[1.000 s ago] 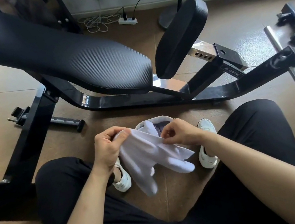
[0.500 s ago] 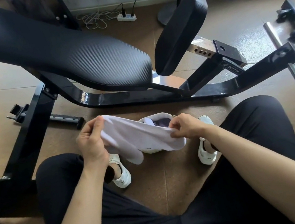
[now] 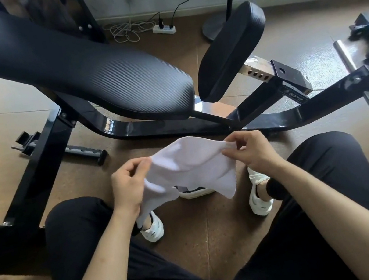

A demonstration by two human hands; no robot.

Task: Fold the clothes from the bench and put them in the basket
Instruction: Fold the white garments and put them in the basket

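Clearly the work is partway through: a white garment hangs in the air at the centre of the frame, held between both hands above the floor, and it is not yet folded flat. The left hand has its grip pinched on the garment's left edge, thumb over the cloth, and the right hand pinches the right corner between thumb and fingertips, so both are clenched on the same piece. The counter, a padded workout bench running from the upper left toward the middle, shows no clothing on the part in view, which suggests this may be among the last pieces, though its far end is out of frame. Just below the garment, between the person's white shoes, sits a pale rounded container, most likely the basket; only its near rim shows, with something dark inside. Left to do, by my reading: finish the fold and lower the piece in.

The garment looks like soft, thin knit, limp, sagging into curved lobes at its lower edge. The counter's pad is black with a fine ribbed weave, on a glossy black steel frame. The floor is brown, speckled and matte
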